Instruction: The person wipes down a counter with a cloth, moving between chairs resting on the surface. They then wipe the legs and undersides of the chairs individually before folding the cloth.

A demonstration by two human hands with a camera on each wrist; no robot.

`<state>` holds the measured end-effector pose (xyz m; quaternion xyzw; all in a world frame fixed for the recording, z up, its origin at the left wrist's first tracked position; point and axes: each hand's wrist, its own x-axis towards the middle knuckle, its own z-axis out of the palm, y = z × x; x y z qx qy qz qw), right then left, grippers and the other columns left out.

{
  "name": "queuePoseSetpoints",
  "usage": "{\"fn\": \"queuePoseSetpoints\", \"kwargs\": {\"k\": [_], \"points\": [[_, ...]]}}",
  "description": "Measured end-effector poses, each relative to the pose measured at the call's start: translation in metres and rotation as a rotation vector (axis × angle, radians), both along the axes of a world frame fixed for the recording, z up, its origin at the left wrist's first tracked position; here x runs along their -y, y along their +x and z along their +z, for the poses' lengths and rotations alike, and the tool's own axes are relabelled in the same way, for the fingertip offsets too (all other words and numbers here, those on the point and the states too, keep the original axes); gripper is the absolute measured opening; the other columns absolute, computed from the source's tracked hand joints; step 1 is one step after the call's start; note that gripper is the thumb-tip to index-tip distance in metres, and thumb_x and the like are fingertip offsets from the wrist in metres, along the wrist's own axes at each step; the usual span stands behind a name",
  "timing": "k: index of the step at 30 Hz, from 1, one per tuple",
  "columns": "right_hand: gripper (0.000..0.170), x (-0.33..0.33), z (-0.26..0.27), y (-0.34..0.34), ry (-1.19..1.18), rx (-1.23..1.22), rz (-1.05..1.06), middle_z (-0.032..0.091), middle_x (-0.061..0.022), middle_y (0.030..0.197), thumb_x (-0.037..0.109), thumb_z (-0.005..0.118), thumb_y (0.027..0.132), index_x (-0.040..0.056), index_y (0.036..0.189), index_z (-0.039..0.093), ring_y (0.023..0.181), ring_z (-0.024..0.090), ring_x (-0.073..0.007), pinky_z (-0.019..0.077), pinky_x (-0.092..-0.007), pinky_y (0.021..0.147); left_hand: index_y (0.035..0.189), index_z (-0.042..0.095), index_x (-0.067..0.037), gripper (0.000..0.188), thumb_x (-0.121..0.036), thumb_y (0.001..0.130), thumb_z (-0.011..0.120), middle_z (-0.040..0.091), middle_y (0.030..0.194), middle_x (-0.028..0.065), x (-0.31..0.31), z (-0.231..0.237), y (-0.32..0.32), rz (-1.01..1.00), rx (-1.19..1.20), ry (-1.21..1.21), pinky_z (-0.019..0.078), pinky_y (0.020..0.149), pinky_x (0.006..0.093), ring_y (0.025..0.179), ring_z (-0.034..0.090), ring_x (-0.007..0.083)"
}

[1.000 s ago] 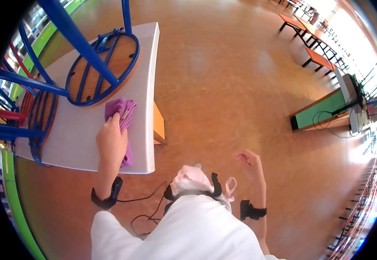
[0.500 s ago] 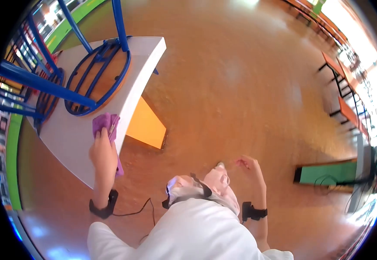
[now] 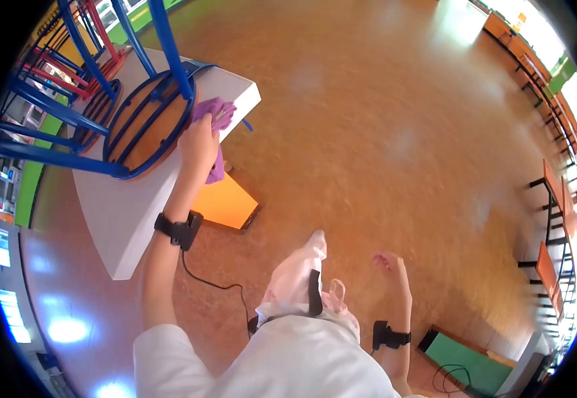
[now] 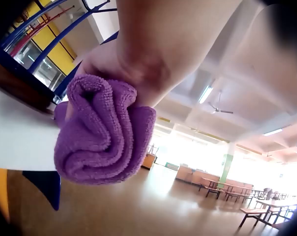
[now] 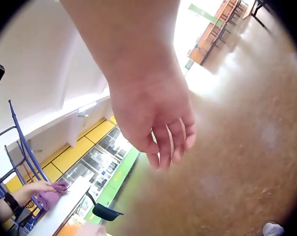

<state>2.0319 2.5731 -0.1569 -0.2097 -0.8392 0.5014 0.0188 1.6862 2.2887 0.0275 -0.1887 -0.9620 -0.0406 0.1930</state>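
Note:
My left hand [image 3: 197, 149] grips a folded purple towel [image 3: 215, 111] at the edge of a white table [image 3: 122, 212]. The left wrist view shows the towel's thick rolled folds [image 4: 101, 142] up close, with the fingers mostly hidden behind them. Beside that hand, an upturned blue-framed stool [image 3: 144, 136] rests with its round wooden seat on the tabletop. On the other side, my right hand [image 5: 155, 118] hangs over the floor with its fingers loosely bent and nothing in them.
More upturned stools with blue and red legs crowd the table's far left. An orange panel [image 3: 225, 204] stands under the table. A green-sided stand [image 3: 467, 361] with a loose cable is at lower right. Orange tables and benches [image 3: 550, 275] line the right side.
My left hand has moved the towel forward along the table edge, past the nearest stool seat. The view has turned, and the green stand now sits lower. My right hand still hangs free.

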Motion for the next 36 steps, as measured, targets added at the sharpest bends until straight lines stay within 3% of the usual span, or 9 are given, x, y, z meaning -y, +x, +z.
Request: {"fn": "queuePoseSetpoints", "kwargs": {"k": [3, 10, 12, 15, 19, 22, 29, 34, 36], "points": [[0.013, -0.027, -0.001, -0.035, -0.095, -0.016, 0.05, 0.065, -0.0092, 0.079, 0.009, 0.054, 0.085, 0.0053, 0.093, 0.063, 0.072, 0.063, -0.0189, 0.0469, -0.0276, 0.063, 0.102, 0.058, -0.002, 0.028, -0.018, 0.08, 0.057, 0.064, 0.089, 0.0197, -0.027, 0.0, -0.033, 0.102, 0.034, 0.042, 0.049, 0.075, 0.0427, 0.085, 0.061, 0.0357], [0.013, -0.117, 0.017, -0.182, -0.027, -0.009, 0.141, 0.064, -0.0096, 0.079, 0.008, 0.054, 0.084, 0.0044, 0.092, 0.062, 0.07, 0.062, -0.0194, 0.0463, -0.028, 0.062, 0.083, 0.057, -0.002, 0.015, -0.016, 0.078, 0.058, 0.063, 0.078, 0.0191, -0.069, 0.007, -0.097, 0.389, 0.035, 0.004, 0.0511, 0.068, 0.0425, 0.076, 0.063, 0.0353], [0.014, -0.138, 0.023, -0.234, -0.049, -0.023, 0.2, 0.065, -0.0074, 0.078, 0.004, 0.053, 0.084, 0.0001, 0.094, 0.063, 0.071, 0.062, -0.0139, 0.0473, -0.0265, 0.063, 0.087, 0.056, -0.003, 0.014, -0.013, 0.078, 0.058, 0.062, 0.078, 0.0168, -0.077, 0.0, -0.116, 0.439, 0.003, -0.03, 0.0516, 0.065, 0.0403, 0.075, 0.063, 0.0332], [0.014, -0.151, 0.031, -0.298, 0.102, 0.014, 0.277, 0.065, -0.0082, 0.077, 0.005, 0.054, 0.084, 0.0009, 0.094, 0.063, 0.071, 0.063, -0.015, 0.0477, -0.0272, 0.063, 0.09, 0.054, -0.003, 0.017, -0.013, 0.078, 0.06, 0.061, 0.082, 0.0154, -0.088, -0.004, -0.126, 0.52, 0.055, -0.067, 0.0516, 0.064, 0.0389, 0.075, 0.063, 0.0323], [0.014, -0.156, 0.022, -0.382, 0.006, -0.069, 0.354, 0.065, -0.0088, 0.075, 0.005, 0.053, 0.084, 0.0015, 0.094, 0.063, 0.07, 0.063, -0.0161, 0.0481, -0.0278, 0.063, 0.097, 0.053, -0.004, 0.023, -0.013, 0.077, 0.061, 0.06, 0.089, 0.0152, -0.094, 0.0, -0.135, 0.6, 0.067, -0.033, 0.0509, 0.064, 0.039, 0.078, 0.062, 0.032], [0.014, -0.159, 0.009, -0.446, -0.094, -0.103, 0.568, 0.065, -0.0083, 0.076, 0.004, 0.053, 0.084, 0.0015, 0.094, 0.063, 0.07, 0.062, -0.0153, 0.0475, -0.0273, 0.063, 0.11, 0.052, -0.004, 0.037, -0.012, 0.075, 0.061, 0.059, 0.097, 0.0146, -0.095, -0.009, -0.147, 0.66, 0.033, -0.008, 0.0501, 0.068, 0.0391, 0.082, 0.061, 0.0317], [0.014, -0.187, 0.025, -0.612, -0.126, 0.002, 0.9, 0.064, -0.0063, 0.078, 0.002, 0.052, 0.084, 0.0006, 0.094, 0.062, 0.071, 0.06, -0.014, 0.0459, -0.0261, 0.063, 0.115, 0.051, -0.003, 0.04, -0.012, 0.077, 0.059, 0.058, 0.102, 0.0139, -0.13, -0.012, -0.166, 0.945, 0.007, -0.076, 0.049, 0.07, 0.0395, 0.087, 0.06, 0.031], [0.015, -0.218, 0.023, -0.753, -0.094, -0.072, 1.155, 0.064, -0.0054, 0.08, 0.005, 0.05, 0.087, 0.0, 0.094, 0.062, 0.071, 0.06, -0.014, 0.0464, -0.0256, 0.065, 0.116, 0.051, -0.004, 0.039, -0.014, 0.079, 0.058, 0.057, 0.101, 0.0138, -0.175, -0.016, -0.2, 1.434, 0.046, 0.005, 0.0495, 0.063, 0.04, 0.076, 0.061, 0.0323], [0.015, -0.207, 0.028, -0.796, -0.087, 0.017, 1.205, 0.065, -0.0056, 0.082, 0.006, 0.049, 0.089, 0.0016, 0.096, 0.061, 0.073, 0.061, -0.0138, 0.0469, -0.0258, 0.067, 0.114, 0.053, -0.005, 0.036, -0.016, 0.08, 0.058, 0.059, 0.099, 0.0128, -0.19, -0.015, -0.215, 1.628, 0.064, 0.026, 0.0493, 0.061, 0.0396, 0.075, 0.062, 0.0329]]}}
